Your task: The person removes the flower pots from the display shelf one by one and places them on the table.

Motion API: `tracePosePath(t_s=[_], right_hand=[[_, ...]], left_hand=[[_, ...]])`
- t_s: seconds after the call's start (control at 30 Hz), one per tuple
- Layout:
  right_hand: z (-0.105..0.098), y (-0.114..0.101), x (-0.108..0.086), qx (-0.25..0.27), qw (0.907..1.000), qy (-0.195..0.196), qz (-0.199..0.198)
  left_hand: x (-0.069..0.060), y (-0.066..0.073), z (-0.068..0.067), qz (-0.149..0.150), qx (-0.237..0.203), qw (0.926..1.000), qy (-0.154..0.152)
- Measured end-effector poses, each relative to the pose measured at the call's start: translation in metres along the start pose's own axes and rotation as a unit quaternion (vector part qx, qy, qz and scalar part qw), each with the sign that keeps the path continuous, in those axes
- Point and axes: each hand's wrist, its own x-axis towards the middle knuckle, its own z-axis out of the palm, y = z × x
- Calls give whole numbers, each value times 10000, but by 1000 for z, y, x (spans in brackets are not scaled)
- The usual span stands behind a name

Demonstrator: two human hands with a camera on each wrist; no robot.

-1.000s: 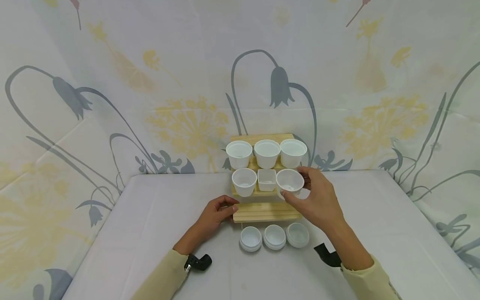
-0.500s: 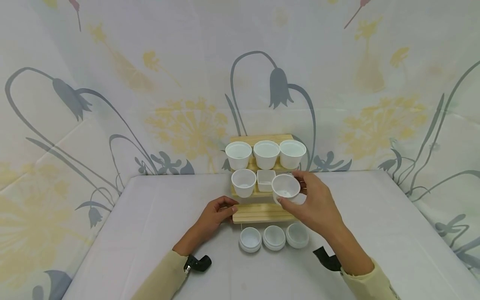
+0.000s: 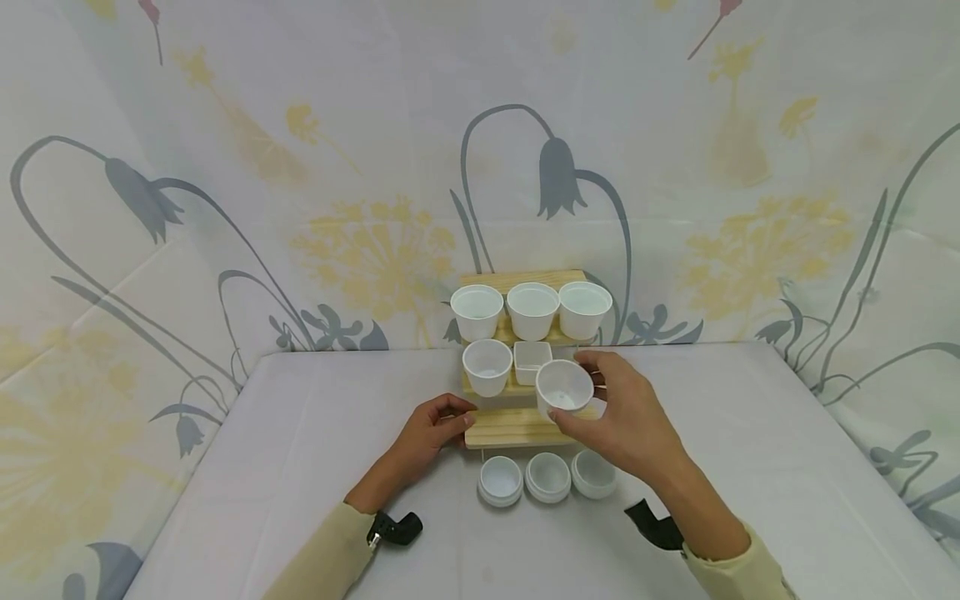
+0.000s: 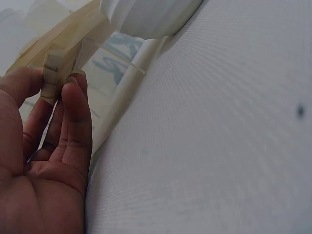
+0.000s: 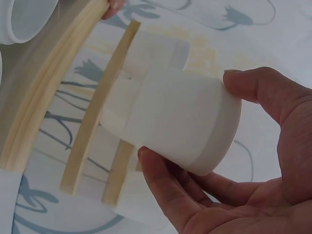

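Near the centre of the head view, the right hand (image 3: 626, 417) holds a round white cup (image 3: 564, 387) between its thumb and fingertips, parted to the width of the cup. The cup's mouth faces up toward the camera, and it overlaps the right part of a wooden front board (image 3: 510, 430) and a corner of a small square cup (image 3: 532, 361); whether its base touches any wood cannot be told. In the right wrist view, the thumb presses the cup's upper edge while the fingertips lie along its lower side.

Left of centre, the left hand (image 3: 432, 429) pinches the left end of the front board between thumb and curled fingers. The left wrist view shows this grip at its upper left, with a white ribbed jar (image 4: 148, 17) at the top edge.

Behind the front board, a round cup (image 3: 487, 368) stands at the left of the middle row, just beside the square cup. Above them, three more cups (image 3: 533, 312) line the top row of the stand. Below the front board, three low jars (image 3: 547, 477) sit side by side on the white table (image 3: 300, 467). A flowered cloth (image 3: 330, 150) fills the upper half of the frame.
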Motion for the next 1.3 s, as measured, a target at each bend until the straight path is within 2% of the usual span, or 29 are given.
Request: tracePosePath(t_s=[0.37, 1.3], right_hand=[[3, -5, -4, 53, 9994, -262, -205], [18, -13, -9, 143, 9944, -1047, -52]], left_hand=[[-1, -1, 1, -89, -84, 9999, 5], [-1, 2, 1, 11, -17, 10000, 4]])
